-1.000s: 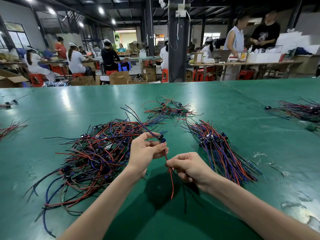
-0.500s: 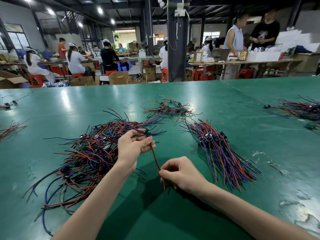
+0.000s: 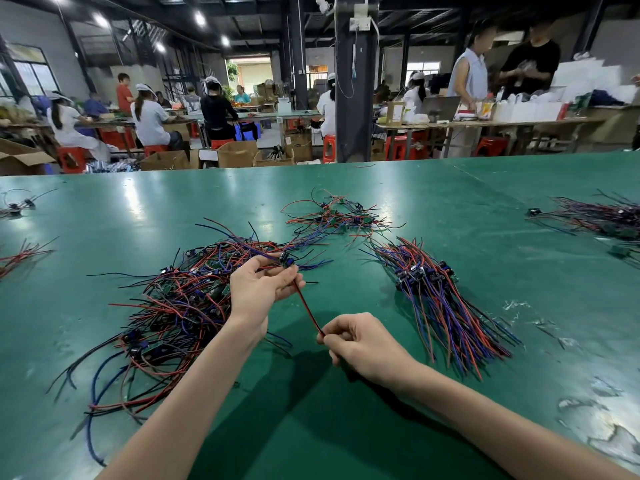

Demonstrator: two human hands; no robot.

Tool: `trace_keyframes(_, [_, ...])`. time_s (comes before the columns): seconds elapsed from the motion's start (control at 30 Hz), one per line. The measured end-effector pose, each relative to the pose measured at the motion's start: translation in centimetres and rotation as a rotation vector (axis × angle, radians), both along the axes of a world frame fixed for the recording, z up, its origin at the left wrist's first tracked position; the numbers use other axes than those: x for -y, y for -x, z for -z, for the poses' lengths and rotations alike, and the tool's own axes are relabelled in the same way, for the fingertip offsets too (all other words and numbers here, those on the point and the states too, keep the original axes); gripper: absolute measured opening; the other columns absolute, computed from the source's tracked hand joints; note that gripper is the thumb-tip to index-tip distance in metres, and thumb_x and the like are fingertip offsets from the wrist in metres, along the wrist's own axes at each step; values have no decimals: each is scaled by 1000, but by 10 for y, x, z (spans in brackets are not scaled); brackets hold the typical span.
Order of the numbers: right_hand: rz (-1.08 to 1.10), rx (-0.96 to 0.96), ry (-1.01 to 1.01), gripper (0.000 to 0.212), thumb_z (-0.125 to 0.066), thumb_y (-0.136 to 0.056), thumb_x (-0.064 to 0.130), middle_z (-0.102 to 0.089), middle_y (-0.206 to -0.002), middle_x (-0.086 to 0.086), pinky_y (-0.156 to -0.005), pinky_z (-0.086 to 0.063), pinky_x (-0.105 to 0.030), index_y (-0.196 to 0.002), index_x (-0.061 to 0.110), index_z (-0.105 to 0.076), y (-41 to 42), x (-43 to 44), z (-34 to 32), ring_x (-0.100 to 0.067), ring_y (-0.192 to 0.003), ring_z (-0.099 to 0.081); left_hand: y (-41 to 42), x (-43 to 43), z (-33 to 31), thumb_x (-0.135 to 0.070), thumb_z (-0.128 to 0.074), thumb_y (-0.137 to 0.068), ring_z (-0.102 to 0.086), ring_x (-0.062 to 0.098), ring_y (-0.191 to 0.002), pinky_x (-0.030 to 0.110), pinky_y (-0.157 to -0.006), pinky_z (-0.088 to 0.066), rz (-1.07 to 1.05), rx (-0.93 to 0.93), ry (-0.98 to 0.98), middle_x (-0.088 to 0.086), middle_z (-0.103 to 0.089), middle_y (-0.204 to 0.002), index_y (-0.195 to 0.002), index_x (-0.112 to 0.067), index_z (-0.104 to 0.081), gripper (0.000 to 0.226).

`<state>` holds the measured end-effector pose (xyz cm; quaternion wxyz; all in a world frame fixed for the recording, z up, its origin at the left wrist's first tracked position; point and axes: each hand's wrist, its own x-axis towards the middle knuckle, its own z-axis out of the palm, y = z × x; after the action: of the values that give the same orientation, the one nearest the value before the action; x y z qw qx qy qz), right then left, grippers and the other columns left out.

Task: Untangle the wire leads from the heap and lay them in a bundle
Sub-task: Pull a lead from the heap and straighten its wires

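Red lead [image 3: 306,308] straight between left grip [image 3: 256,292], right grip [image 3: 363,342], beside heap [image 3: 173,306]

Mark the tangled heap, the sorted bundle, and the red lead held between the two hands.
tangled heap [image 3: 180,306]: head view, middle of the pile.
sorted bundle [image 3: 440,303]: head view, mid-length of its wires.
red lead [image 3: 309,311]: head view, middle of its exposed stretch.

Both bare forearms reach forward, angled toward each other. The left hand [image 3: 261,289] is raised, fingers curled, fingertips pinching the top of a wire lead [image 3: 308,311]. The right hand [image 3: 363,344], lower and nearer, knuckles up, pinches its bottom end.
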<state>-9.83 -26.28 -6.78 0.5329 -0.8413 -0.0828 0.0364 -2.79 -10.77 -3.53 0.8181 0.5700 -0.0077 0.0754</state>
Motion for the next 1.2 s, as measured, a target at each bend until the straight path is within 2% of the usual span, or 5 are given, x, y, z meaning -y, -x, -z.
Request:
trace_keyframes(0.23, [-87, 39, 32, 24, -52, -88, 2, -68, -64, 7, -74, -54, -24, -83, 23, -63, 3, 0, -1, -3, -58, -61, -1, -2, -2, 14, -64, -78, -68, 20, -58, 26, -57, -57, -12, -14, 6, 22, -60, -81, -87, -2, -55, 20])
trace_keyframes(0.53, [-93, 78, 100, 23, -47, -93, 7, -52, -51, 9, -52, -41, -27, -91, 6, -69, 4, 0, -1, -11, -48, -42, -3, -3, 0, 14, -65, -78, -68, 21, -60, 25, -57, -56, -25, -23, 8, 21, -62, -80, -86, -1, -55, 20])
trace_keyframes(0.93, [-151, 96, 196, 27, -43, -94, 4, -61, -63, 12, -53, -43, -19, -104, 9, -67, 7, 0, -4, -1, -46, -47, -5, -4, -1, 15, -65, -77, -67, 22, -56, 26, -55, -56, -38, -9, 49, 8, -68, -60, -88, -1, -52, 23])
trace_keyframes(1.13, [-142, -365, -420, 25, -42, -93, -7, -57, -57, 0, -33, -21, -12, -90, 4, -64, 7, -1, -14, -4, -28, -25, -2, -3, -6, 14, -65, -78, -65, 23, -55, 26, -55, -56, -43, 6, 43, 15, -63, -69, -93, 0, -52, 24])
trace_keyframes(1.2, [-133, -333, -359, 26, -42, -93, -6, -58, -58, 1, -34, -23, -14, -91, 5, -65, 6, 2, -14, -4, -29, -27, -1, -4, -7, 15, -64, -78, -66, 22, -55, 25, -55, -56, -45, 14, 44, 15, -62, -71, -96, 0, -53, 25])
